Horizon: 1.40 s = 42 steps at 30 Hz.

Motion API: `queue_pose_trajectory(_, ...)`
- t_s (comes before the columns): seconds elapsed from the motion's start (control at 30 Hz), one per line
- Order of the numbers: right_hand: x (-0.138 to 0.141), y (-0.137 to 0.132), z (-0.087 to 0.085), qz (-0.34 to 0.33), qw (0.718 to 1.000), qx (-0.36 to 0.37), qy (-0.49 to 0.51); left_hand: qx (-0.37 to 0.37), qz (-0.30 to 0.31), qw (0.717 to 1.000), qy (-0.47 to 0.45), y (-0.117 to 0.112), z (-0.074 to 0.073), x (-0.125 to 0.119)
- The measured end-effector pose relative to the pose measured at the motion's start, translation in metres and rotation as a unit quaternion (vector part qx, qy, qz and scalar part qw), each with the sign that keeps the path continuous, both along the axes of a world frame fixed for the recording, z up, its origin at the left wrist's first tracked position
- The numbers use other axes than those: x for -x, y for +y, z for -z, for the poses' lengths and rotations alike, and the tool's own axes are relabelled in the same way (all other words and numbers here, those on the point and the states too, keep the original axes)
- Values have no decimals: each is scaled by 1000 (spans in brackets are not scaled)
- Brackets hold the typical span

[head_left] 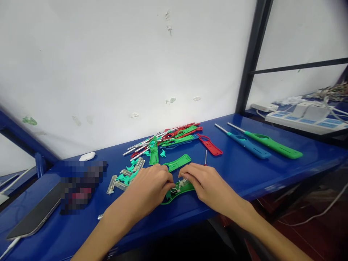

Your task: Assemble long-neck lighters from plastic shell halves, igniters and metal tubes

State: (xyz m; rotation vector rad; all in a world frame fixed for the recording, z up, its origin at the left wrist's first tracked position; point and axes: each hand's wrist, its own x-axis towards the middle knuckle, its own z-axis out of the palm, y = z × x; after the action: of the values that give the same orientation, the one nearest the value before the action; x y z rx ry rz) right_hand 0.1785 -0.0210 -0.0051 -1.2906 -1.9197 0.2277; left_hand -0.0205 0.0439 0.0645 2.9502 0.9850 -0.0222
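A green lighter casing half (174, 197) lies open side up on the table near its front edge, between my hands. A clear plastic fuel tank (183, 182) and a thin pale wire are at its middle. My left hand (153, 183) bends over the casing's left part, thumb and fingers pinched together; what they grip is hidden. My right hand (208, 183) is closed at the right part, thumb and fingertips on the clear tank. Just behind the hands lies another green casing half (179, 162). A small screwdriver (206, 157) lies behind my right hand.
Loose clear tanks (111, 184) and teal triggers (125, 179) lie left of my hands. A pile of metal tubes and coloured casings (174, 136) is by the wall. Blue (248, 145) and green (274, 145) assembled lighters lie right. A phone (36, 210) is at far left.
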Motion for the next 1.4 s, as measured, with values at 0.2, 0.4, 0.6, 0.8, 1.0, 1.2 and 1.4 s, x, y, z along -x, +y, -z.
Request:
queue_pose_trajectory(0.2, -1, 1, 2, -8, 1000, 0, -21, -35, -2, 997, 63, -1, -8, -10)
queue_pose_trajectory(0.4, -1, 2, 3, -6, 999, 5, -31, -82, 15, 988, 131, -10, -13, -21)
queue_pose_trajectory(0.6, -1, 1, 4, 1, 999, 14, -40, -118, 38, 972, 198, -20, -16, -30)
queue_pose_trajectory(0.8, -1, 1, 3, 4, 999, 20, -46, -133, 35, 964, 228, -26, -18, -34)
queue_pose_trajectory(1.0, -1, 1, 2, 6, 999, 24, -47, -131, 49, 963, 230, -26, -17, -34)
queue_pose_trajectory(1.2, -1, 1, 4, 5, 999, 20, -43, -139, 31, 974, 178, -20, -7, -20)
queue_pose_trajectory(1.4, -1, 1, 4, 1, 999, 16, -37, -126, -5, 986, 105, -16, 3, 2)
